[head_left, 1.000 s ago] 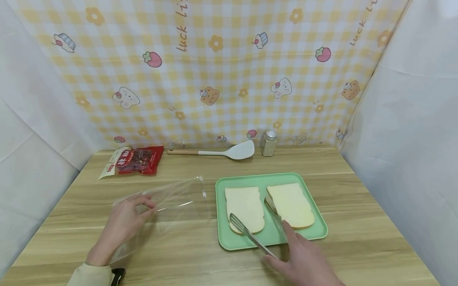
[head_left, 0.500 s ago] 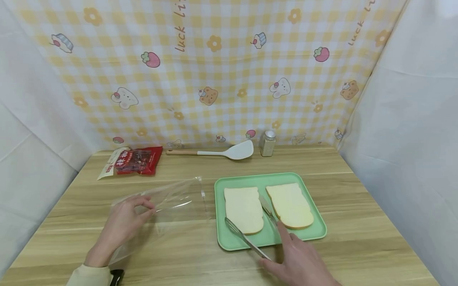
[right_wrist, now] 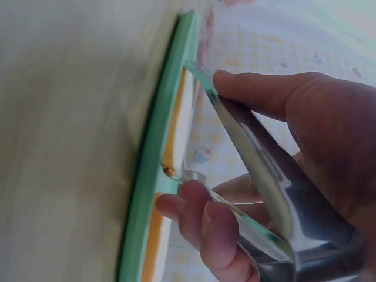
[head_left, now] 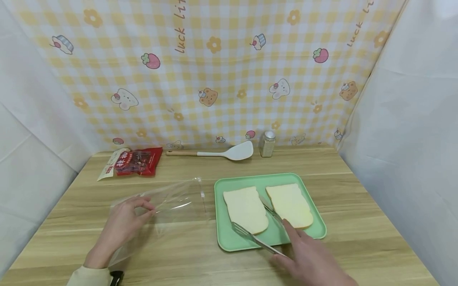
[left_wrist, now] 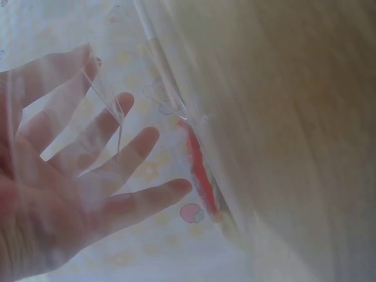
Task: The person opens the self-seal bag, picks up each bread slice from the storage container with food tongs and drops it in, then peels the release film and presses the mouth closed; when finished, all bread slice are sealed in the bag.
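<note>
Thumb and index finger of my left hand (head_left: 125,220) pinch the edge of a clear plastic bag (head_left: 179,204), whose film also veils the left wrist view. My right hand (head_left: 309,254) holds metal tongs (right_wrist: 273,188), thumb on one arm and fingers on the other. The tongs' tips straddle the left bread slice (head_left: 247,210), one at its lower left edge, the other along its right side. A second bread slice (head_left: 291,206) lies to the right on the same green tray (head_left: 223,238).
Along the back of the table lie a red snack packet (head_left: 137,163) and a white spatula (head_left: 239,151) with a wooden handle. A glass shaker (head_left: 268,145) stands beside the spatula's head. A patterned cloth (head_left: 229,71) hangs behind.
The tongs first shifted left onto both sides of the left slice, then moved slightly right. That slice has turned, its lower end swinging right. My left hand and the bag stay nearly still.
</note>
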`<control>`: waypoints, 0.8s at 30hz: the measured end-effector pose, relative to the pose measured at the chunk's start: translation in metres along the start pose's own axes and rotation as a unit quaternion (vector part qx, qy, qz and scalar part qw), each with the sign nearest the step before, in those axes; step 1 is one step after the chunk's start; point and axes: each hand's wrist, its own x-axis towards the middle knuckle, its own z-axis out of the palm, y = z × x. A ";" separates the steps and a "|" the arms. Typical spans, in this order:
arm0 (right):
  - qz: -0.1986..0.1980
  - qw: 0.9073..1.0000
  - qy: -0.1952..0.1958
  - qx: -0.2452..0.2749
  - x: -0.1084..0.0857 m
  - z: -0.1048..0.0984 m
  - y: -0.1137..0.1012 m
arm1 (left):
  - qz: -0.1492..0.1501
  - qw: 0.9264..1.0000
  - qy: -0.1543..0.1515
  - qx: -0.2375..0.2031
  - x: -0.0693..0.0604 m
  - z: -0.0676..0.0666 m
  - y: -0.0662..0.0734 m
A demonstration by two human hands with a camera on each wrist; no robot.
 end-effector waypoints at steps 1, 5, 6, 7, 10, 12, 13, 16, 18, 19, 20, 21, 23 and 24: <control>0.003 1.000 -0.001 -0.003 0.000 -0.001 0.001 | 0.000 1.000 0.000 0.000 0.000 0.000 0.000; 0.020 1.000 -0.002 -0.013 0.000 -0.002 0.001 | 0.003 1.000 0.001 0.000 0.000 0.000 -0.001; 0.021 1.000 -0.001 -0.013 0.000 -0.001 0.000 | 0.005 1.000 0.002 -0.001 0.000 0.000 -0.001; 0.021 1.000 0.000 -0.014 0.000 0.000 -0.002 | 0.005 1.000 0.001 -0.002 -0.001 0.000 -0.001; 0.019 1.000 0.007 -0.019 0.002 0.004 -0.009 | 0.005 1.000 0.001 -0.004 -0.002 0.000 -0.001; 0.018 1.000 0.010 -0.019 0.004 0.005 -0.011 | 0.004 1.000 0.001 -0.006 -0.002 0.001 -0.001; 0.016 1.000 0.011 -0.019 0.005 0.005 -0.012 | 0.003 1.000 0.001 -0.007 -0.003 0.001 -0.001; 0.010 1.000 0.010 -0.015 0.007 0.003 -0.008 | 0.003 1.000 0.003 -0.008 -0.002 0.001 -0.001; 0.001 1.000 0.009 -0.017 0.008 -0.001 -0.003 | 0.005 1.000 0.005 -0.008 -0.002 0.001 -0.001; -0.002 1.000 0.009 -0.019 0.008 -0.003 -0.001 | 0.006 1.000 0.005 -0.007 -0.002 0.002 -0.001; -0.003 1.000 0.007 -0.021 0.009 -0.004 0.002 | 0.008 1.000 0.005 -0.007 -0.001 0.002 -0.001; -0.001 1.000 0.004 -0.021 0.009 -0.005 0.003 | 0.008 1.000 0.005 -0.006 -0.001 0.002 -0.001; 0.005 1.000 -0.003 -0.019 0.010 -0.006 0.003 | 0.010 1.000 0.004 -0.006 -0.001 0.002 -0.001; 0.013 1.000 -0.007 -0.019 0.011 -0.006 0.002 | 0.010 1.000 0.004 -0.006 -0.001 0.002 -0.001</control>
